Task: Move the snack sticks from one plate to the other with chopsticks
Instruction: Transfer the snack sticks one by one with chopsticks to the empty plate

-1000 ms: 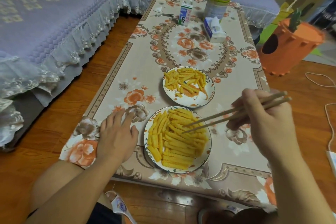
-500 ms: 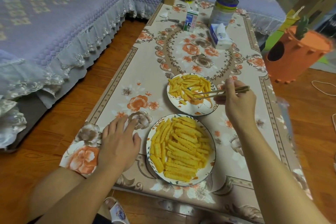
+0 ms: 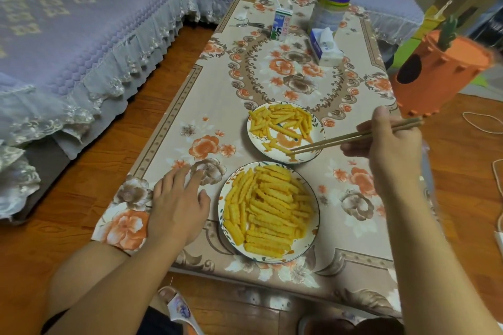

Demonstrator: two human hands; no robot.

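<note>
The left hand point(image 3: 178, 207) lies flat and open on the cloth point(image 3: 168, 128), just left of the near plate point(image 3: 313, 228) heaped with sticks point(image 3: 268, 212). The right hand point(image 3: 392, 144) grips chopsticks point(image 3: 353, 136), tips over the far plate point(image 3: 317, 128). Sofa point(image 3: 68, 22) left, wooden floor point(image 3: 462, 198).

Wooden chopsticks point(image 3: 353, 136), glossy ceramic plates point(image 3: 313, 236)

Both forearms bare to the elbow, no sleeves, watch or rings seen on left hand point(image 3: 178, 205) or right hand point(image 3: 392, 148). Dark shorts at bottom edge w/ a pale patterned slipper point(image 3: 179, 310) on one foot.
</note>
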